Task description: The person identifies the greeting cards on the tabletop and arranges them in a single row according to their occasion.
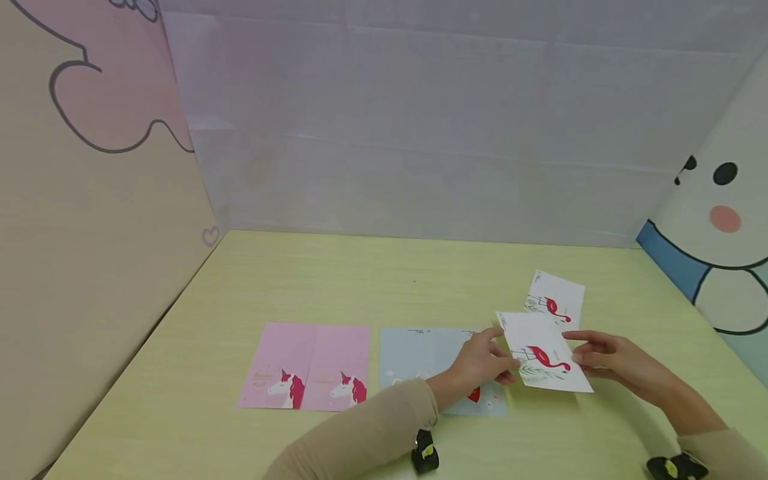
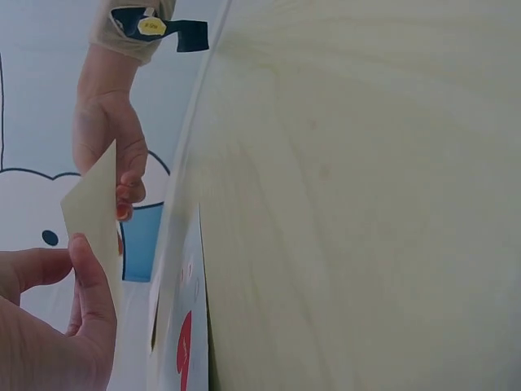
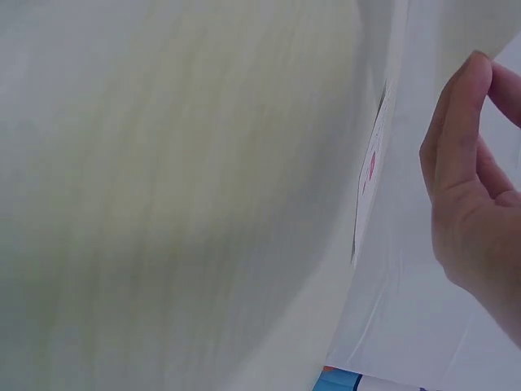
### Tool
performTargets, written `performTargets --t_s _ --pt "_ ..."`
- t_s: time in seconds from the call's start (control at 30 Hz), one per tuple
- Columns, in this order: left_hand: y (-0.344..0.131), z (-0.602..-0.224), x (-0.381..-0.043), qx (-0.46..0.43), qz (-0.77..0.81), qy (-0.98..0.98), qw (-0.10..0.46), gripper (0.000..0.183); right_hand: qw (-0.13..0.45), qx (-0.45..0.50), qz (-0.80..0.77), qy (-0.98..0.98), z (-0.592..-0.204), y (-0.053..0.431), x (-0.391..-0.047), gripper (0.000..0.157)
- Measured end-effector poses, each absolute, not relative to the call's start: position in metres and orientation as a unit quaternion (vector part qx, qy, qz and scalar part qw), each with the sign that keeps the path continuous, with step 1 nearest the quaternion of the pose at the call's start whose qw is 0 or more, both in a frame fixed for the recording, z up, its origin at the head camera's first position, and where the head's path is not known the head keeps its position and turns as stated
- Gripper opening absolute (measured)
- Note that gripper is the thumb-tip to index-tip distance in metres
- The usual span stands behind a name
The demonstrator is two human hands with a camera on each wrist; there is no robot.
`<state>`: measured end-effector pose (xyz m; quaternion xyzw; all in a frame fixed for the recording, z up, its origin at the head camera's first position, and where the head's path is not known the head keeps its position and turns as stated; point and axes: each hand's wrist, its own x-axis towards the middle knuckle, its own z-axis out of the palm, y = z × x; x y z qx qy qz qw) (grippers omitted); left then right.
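Note:
A white card with a red flamingo (image 1: 537,333) is raised just above the table between both hands. My left hand (image 1: 480,363) pinches its left edge; in the left wrist view, thumb and finger meet on the card (image 2: 91,208). At the opposite edge my right hand (image 1: 624,367) pinches it with thumb and fingers, also seen in the right wrist view as a bent hand (image 3: 468,179). Behind the raised card lies a matching flamingo card (image 1: 564,290), partly covered by it. Light blue cards (image 1: 405,353) lie under the left forearm and hand, partly hidden.
Two pink unicorn cards (image 1: 288,347) lie side by side at the left of the pale wood-look table (image 1: 336,280). A white sheet wall (image 1: 384,133) closes the back, and printed panels (image 1: 732,267) stand at the sides. Both wrists wear dark straps (image 1: 425,453).

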<state>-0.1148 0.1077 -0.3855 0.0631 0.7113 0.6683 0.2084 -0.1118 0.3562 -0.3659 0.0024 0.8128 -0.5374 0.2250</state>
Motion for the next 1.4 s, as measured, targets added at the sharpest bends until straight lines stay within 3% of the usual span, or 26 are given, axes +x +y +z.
performTargets --t_s 0.93,1.27,1.4 --pt "0.11 -0.39 -0.106 0.084 0.566 0.776 0.267 0.061 0.283 -0.059 -0.523 0.802 -0.384 0.364 -0.107 0.054" --pt "0.108 -0.388 -0.105 0.106 0.548 0.778 0.289 0.027 0.291 -0.059 -0.51 0.807 -0.384 0.364 -0.107 0.05" --pt "0.107 -0.387 -0.105 0.109 0.537 0.782 0.295 0.024 0.284 -0.053 -0.506 0.812 -0.384 0.362 -0.106 0.052"
